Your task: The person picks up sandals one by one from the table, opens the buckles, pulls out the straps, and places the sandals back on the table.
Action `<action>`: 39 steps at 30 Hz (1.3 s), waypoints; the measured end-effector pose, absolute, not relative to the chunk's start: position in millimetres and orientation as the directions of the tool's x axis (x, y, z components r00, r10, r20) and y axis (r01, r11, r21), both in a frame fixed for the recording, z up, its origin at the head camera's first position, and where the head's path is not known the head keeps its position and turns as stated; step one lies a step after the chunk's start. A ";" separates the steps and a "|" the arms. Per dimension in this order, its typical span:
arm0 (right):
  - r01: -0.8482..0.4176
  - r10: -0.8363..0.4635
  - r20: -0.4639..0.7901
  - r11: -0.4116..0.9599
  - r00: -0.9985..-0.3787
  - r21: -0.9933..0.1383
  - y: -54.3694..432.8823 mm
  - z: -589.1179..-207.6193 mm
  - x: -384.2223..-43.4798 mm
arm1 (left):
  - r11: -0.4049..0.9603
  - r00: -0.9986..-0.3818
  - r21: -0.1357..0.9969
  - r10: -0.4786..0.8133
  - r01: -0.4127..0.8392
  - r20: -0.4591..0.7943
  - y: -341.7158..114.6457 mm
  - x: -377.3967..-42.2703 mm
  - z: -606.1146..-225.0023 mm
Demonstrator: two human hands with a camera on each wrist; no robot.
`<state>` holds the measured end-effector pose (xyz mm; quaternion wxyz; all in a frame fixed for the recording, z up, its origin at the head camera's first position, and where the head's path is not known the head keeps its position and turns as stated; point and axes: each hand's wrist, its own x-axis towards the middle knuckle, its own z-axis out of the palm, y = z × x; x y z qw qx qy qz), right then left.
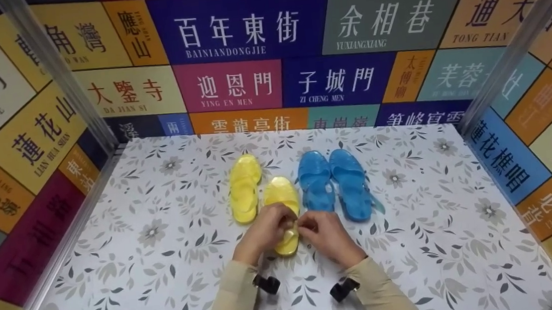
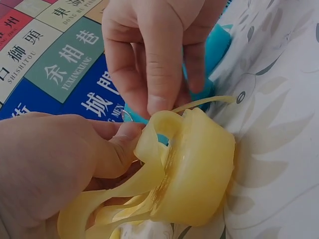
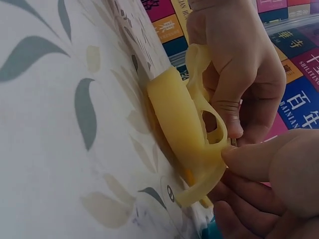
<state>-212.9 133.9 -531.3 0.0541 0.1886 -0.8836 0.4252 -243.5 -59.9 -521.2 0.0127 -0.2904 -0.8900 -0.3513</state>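
Note:
Both hands work at the ankle strap of a yellow sandal (image 1: 280, 189), which stands on the patterned surface. My left hand (image 1: 270, 228) pinches the strap on its inner side, near the small buckle (image 3: 233, 142). From the right, my right hand (image 1: 327, 233) pinches the strap (image 2: 167, 119) close to the left thumb. A loose strap end (image 2: 212, 101) sticks out past the heel. In the right wrist view the sandal's heel (image 3: 174, 107) faces the camera. The mate, a second yellow sandal (image 1: 245, 192), lies just to the left.
A pair of blue sandals stands to the right, the left blue sandal (image 1: 315, 181) beside the right blue sandal (image 1: 351, 183). The white floral surface (image 1: 180, 263) meets a back wall (image 1: 230, 86) of coloured name panels. Clear corner strips (image 1: 61, 69) edge the side walls.

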 end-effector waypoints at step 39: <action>-0.378 -0.319 0.228 0.565 -0.920 -0.734 140.0 -525.7 -212.3 | 0.565 -0.831 0.644 0.515 0.516 0.213 -59.8 -240.2 -517.1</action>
